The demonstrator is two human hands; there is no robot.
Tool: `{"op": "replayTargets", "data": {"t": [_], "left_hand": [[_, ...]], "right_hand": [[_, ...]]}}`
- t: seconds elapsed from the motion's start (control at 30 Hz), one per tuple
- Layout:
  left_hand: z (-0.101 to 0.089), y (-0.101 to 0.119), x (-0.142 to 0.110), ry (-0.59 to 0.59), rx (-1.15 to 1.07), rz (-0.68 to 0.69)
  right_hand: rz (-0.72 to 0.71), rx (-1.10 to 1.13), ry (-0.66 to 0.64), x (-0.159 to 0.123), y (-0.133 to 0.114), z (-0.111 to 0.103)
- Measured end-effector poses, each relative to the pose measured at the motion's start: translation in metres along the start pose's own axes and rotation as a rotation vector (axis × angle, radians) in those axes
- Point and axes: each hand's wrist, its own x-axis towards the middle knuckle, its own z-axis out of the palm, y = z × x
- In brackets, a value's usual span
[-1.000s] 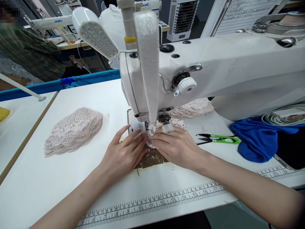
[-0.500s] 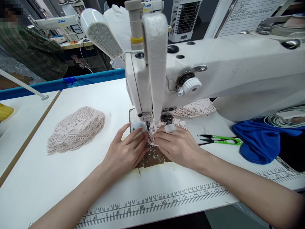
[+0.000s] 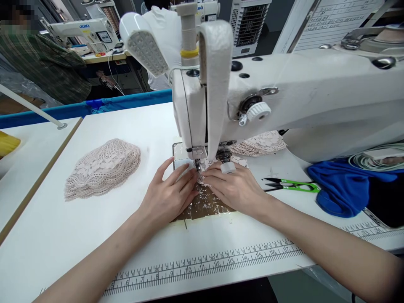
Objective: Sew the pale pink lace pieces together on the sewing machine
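A piece of pale pink lace [image 3: 241, 161] lies under the needle area of the white sewing machine [image 3: 284, 88], mostly covered by my fingers. My left hand [image 3: 167, 191] rests on the machine bed left of the presser foot, fingers spread, their tips at the lace's edge. On the right, my right hand [image 3: 240, 187] presses the lace down with its fingers close together; a white ring-like band shows at its fingers. Brown, shiny tape [image 3: 205, 204] covers the bed in front of the needle. The fingertips are partly hidden.
A stack of lace pieces [image 3: 102, 170] lies at left, another lace stack [image 3: 260, 144] behind the needle. Green-handled thread snips [image 3: 292, 185] and blue cloth [image 3: 342, 185] are at right. A ruler strip [image 3: 202, 269] lines the front edge. Two people sit beyond.
The camera view has shifted slightly, so the machine appears a little farther right. Less lace shows in front of the presser foot and more brown tape shows; both hands have moved little.
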Motion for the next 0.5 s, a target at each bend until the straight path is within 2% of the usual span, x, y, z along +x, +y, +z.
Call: {"op": "replayTargets", "data": {"t": [0.17, 0.5], "left_hand": [[-0.0028, 0.0033, -0.0017, 0.043, -0.021, 0.025], [0.0010, -0.0005, -0.0013, 0.032, -0.014, 0.009]], "right_hand": [[-0.030, -0.033, 0.034, -0.0031, -0.0024, -0.0006], [-0.028, -0.056, 0.026, -0.0020, -0.0026, 0.0018]]}}
